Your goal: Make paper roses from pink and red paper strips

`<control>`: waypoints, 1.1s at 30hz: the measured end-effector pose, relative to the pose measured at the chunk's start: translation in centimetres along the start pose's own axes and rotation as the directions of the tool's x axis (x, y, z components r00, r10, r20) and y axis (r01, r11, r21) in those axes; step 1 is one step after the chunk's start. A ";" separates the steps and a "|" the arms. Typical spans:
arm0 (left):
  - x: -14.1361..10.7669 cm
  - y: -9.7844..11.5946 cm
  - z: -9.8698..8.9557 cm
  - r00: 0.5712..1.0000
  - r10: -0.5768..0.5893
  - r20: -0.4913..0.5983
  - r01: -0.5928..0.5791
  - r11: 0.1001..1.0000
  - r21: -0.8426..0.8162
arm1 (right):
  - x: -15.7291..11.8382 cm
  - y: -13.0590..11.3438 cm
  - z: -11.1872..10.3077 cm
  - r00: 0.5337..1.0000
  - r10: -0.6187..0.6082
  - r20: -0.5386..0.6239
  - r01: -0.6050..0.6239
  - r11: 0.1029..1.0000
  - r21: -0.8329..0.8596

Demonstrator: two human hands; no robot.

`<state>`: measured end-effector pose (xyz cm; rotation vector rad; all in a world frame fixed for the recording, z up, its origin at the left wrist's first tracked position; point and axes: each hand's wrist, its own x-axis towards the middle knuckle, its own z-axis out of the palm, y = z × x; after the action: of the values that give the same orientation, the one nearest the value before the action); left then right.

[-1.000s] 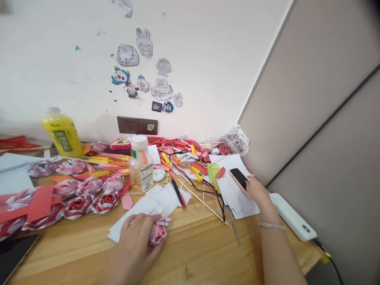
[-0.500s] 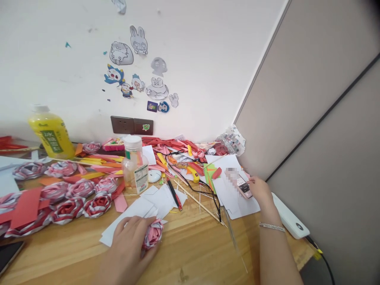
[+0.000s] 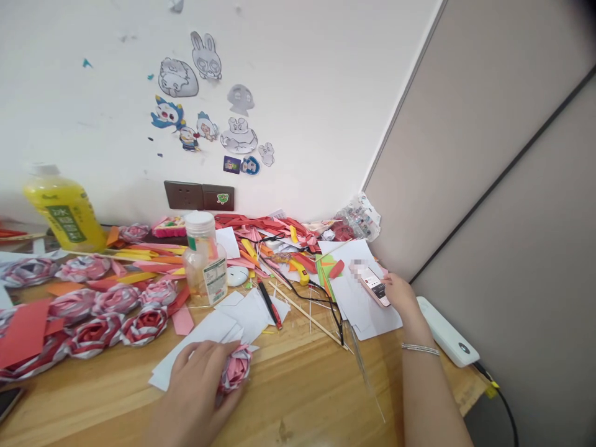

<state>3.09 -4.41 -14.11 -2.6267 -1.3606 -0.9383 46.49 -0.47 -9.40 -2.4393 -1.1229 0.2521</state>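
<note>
My left hand (image 3: 200, 379) is wrapped round a pink, red and white paper rose (image 3: 236, 369) near the table's front. Its fingers rest over white paper sheets (image 3: 205, 330). On the right, my right hand (image 3: 399, 293) is at the right edge of a phone (image 3: 374, 285) with a lit screen, its fingers bent and partly hidden behind one another. That phone lies on white paper (image 3: 347, 303). Several finished paper roses (image 3: 95, 335) lie in rows on the left, with a red paper piece (image 3: 23, 332) on top of some.
A yellow drink bottle (image 3: 69, 214) and a clear jar (image 3: 205, 264) stand toward the back. Paper strips (image 3: 279, 230), a black and red pen (image 3: 270, 304), thin sticks (image 3: 311, 318) and a cable (image 3: 342, 323) lie mid-table. A white power strip (image 3: 447, 335) is at right.
The view has shifted slightly, moving the table's things a little left in the picture. My left hand still holds the rose, and my right hand remains beside the phone.
</note>
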 end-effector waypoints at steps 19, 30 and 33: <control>0.4 0.2 -0.6 0.997 0.064 -0.039 -0.064 0.998 0.017 | -1.8 -2.1 -0.7 0.999 0.008 0.032 -0.006 0.998 -0.068; -0.2 -0.9 0.9 0.989 0.100 -0.112 -0.098 0.995 0.026 | -9.7 -11.0 2.1 0.922 -0.380 -0.073 0.383 0.923 0.028; -0.4 -1.4 1.6 0.989 0.100 -0.107 -0.103 0.994 -0.026 | -15.0 -13.9 5.1 0.691 -0.718 0.080 0.698 0.692 0.185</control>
<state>2.65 -3.35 -15.92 -2.5992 -1.1868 -1.0762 25.55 -2.23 -7.81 -1.6981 -1.9479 0.2468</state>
